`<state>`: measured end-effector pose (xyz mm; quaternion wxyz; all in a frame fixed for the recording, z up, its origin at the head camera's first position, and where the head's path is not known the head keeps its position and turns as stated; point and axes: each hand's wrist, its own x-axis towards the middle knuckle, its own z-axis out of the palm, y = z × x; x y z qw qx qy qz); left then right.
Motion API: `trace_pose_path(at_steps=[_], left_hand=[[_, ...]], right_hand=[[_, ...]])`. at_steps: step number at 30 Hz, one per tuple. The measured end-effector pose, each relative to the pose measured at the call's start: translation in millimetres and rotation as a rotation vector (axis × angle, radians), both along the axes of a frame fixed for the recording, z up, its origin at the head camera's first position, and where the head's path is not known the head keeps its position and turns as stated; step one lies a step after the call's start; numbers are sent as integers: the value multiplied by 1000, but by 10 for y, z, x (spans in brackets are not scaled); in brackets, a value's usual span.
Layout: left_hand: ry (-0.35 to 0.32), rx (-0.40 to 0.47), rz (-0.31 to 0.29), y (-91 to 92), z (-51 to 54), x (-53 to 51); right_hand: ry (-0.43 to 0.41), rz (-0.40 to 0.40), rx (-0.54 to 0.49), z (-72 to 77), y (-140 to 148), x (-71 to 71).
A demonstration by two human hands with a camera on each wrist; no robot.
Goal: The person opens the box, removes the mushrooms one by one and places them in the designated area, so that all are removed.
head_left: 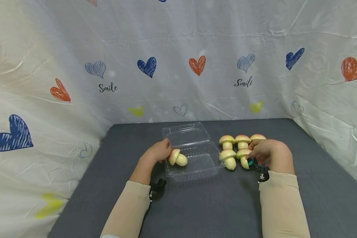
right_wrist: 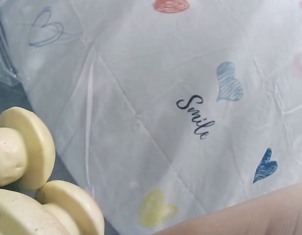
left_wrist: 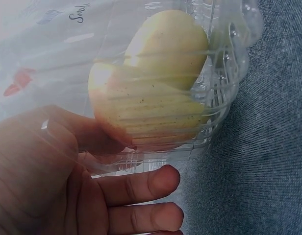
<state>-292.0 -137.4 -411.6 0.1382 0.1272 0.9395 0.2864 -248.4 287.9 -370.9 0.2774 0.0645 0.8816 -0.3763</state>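
My left hand [head_left: 159, 150] pinches the left wall of an open clear plastic container [head_left: 196, 170] between thumb and index finger. Its other fingers stretch out beneath, plain in the left wrist view. Inside, against that wall, a toy mushroom [head_left: 178, 158] with a pale stem and pinkish cap lies tilted. Over at the right, my right hand [head_left: 269, 150] has its fingers bent at the right side of a front toy mushroom [head_left: 242, 153] and seems to grip it. The palm side is hidden. Only a strip of skin shows in the right wrist view, near yellow mushrooms [right_wrist: 38, 152].
Toy mushrooms stand in short columns right of the container, including a left front one [head_left: 228, 159] and a far right one [head_left: 258, 136]. The container's lid [head_left: 185, 134] lies folded back. A heart-printed curtain [head_left: 172, 89] hangs behind the dark table [head_left: 202, 205].
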Motion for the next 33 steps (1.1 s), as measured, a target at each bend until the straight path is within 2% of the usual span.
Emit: trace_pose_path(at_steps=[5, 8, 14, 20, 25, 30, 33], left_hand=[[2, -3, 0, 5, -1, 2], [9, -11, 2, 17, 14, 9], [28, -31, 8, 33, 35, 13], [22, -37, 16, 37, 56, 16], [9, -34, 11, 24, 52, 19], [-20, -17, 2, 4, 34, 21], [-38, -8, -11, -3, 36, 23]], right_hand=[[-4, 0, 17, 104, 9, 49], [28, -8, 30, 207, -17, 109], [171, 38, 96, 431, -165, 207], [322, 144, 112, 593, -560, 260], [483, 260, 183, 602, -919, 257], [594, 351, 174, 510, -1226, 223], [665, 403, 203, 453, -1432, 205]])
